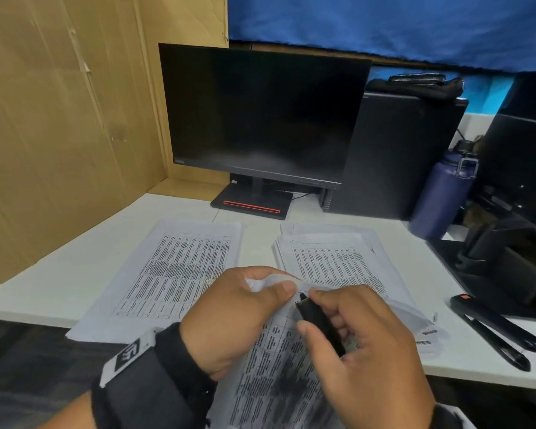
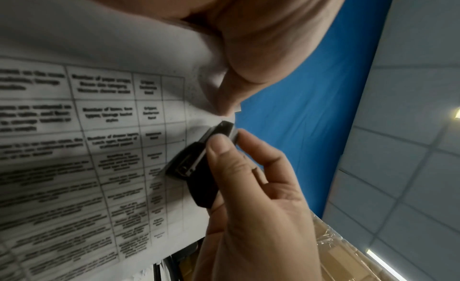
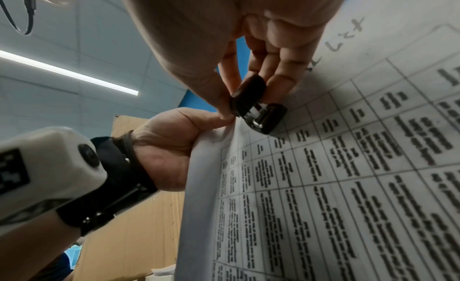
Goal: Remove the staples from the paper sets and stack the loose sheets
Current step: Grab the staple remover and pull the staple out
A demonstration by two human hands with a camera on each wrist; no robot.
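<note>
Right hand [image 1: 362, 342]: grips black staple remover [image 1: 319, 323], tip at corner of paper set [image 1: 279, 366]. Left hand [image 1: 239, 314]: pinches that corner, lifted near table [image 1: 75, 274] edge. Staple itself not discernible. Far left pile [image 1: 180, 267], far right pile [image 1: 331, 261]: which is finished, unclear. Task apparently midway.

Just in front of the monitor [image 1: 260, 116], the left hand [image 1: 235, 317] pinches a paper set [image 1: 270, 376] by its corner; the right hand [image 1: 362, 345] holds a black staple remover [image 1: 317, 323] against it.
</note>
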